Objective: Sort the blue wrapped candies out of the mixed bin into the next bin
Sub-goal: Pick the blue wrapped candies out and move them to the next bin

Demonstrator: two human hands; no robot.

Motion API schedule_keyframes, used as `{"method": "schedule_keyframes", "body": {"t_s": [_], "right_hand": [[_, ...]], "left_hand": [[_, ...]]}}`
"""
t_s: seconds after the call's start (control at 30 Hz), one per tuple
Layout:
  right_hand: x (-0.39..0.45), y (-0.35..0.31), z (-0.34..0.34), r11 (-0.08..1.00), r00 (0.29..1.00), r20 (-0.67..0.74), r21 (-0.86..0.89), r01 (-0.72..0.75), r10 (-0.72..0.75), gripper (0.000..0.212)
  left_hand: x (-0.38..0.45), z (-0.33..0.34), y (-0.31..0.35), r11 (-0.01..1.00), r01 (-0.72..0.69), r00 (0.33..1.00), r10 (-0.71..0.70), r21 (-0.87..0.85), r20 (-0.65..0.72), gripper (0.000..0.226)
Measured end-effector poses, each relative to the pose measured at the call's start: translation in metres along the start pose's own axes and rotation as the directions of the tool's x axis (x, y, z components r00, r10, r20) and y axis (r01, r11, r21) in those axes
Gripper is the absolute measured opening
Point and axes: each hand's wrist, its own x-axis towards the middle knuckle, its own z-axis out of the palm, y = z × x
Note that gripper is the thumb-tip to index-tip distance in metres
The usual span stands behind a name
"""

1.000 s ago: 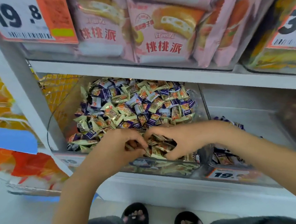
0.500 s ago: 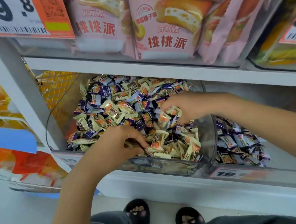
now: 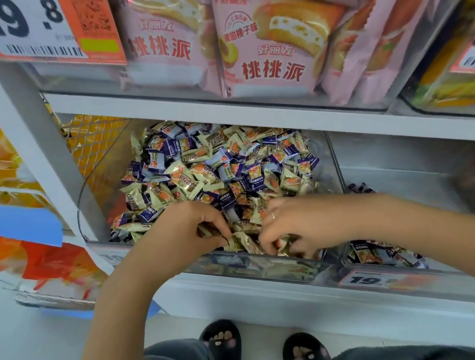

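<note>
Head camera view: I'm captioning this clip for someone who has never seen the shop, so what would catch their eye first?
Probably the mixed bin, heaped with cream and blue wrapped candies on the middle shelf. At its front edge, the left hand and right hand dig into the heap with curled fingers. Above, pink snack packs fill the upper shelf beside a large 19.8 price tag.

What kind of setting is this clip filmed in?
Most likely a shop's snack aisle: price tags on white shelving, bagged cakes on display, and clear bulk bins of wrapped candies.
</note>
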Motion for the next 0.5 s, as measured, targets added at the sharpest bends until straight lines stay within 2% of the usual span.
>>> {"method": "schedule_keyframes", "body": {"t_s": [0.1, 0.17, 0.2, 0.23, 0.3, 0.33, 0.4, 0.5], "right_hand": [[-0.008, 0.007, -0.015, 0.987, 0.977, 0.148, -0.05, -0.15, 0.156, 0.036], [-0.01, 0.005, -0.027, 0.98, 0.964, 0.18, 0.012, -0.199, 0.194, 0.043], [-0.01, 0.001, -0.034, 0.975, 0.974, 0.122, 0.086, -0.203, 0.191, 0.04], [-0.008, -0.001, -0.037, 0.968, 0.982, -0.002, 0.168, -0.184, 0.187, 0.035], [0.002, -0.008, -0.039, 0.961, 0.943, -0.29, 0.265, -0.085, 0.163, 0.029], [0.01, -0.012, -0.039, 0.966, 0.924, -0.358, 0.255, -0.04, 0.132, 0.026], [0.03, -0.014, -0.031, 0.987, 0.925, -0.371, 0.158, -0.016, 0.074, 0.031], [0.055, -0.006, -0.018, 0.999, 0.938, -0.347, -0.019, -0.033, 0.025, 0.053]], "left_hand": [[-0.001, -0.001, -0.002, 1.0, 0.009, 1.0, -0.009, -0.003, -0.001, 0.016], [-0.001, -0.001, -0.003, 1.0, 0.01, 1.0, -0.01, 0.002, -0.001, 0.017], [-0.002, -0.002, -0.003, 1.0, 0.002, 1.0, -0.002, 0.008, -0.005, 0.019], [-0.002, -0.003, -0.004, 1.0, -0.011, 1.0, 0.012, 0.02, -0.016, 0.023], [-0.003, -0.007, -0.005, 0.997, -0.047, 0.997, 0.05, 0.057, -0.055, 0.031], [-0.003, -0.008, -0.005, 0.995, -0.061, 0.995, 0.067, 0.073, -0.077, 0.032], [-0.004, -0.01, -0.007, 0.993, -0.065, 0.99, 0.076, 0.099, -0.117, 0.032], [-0.003, -0.011, -0.012, 0.991, -0.027, 0.988, 0.046, 0.131, -0.148, 0.033]]}}
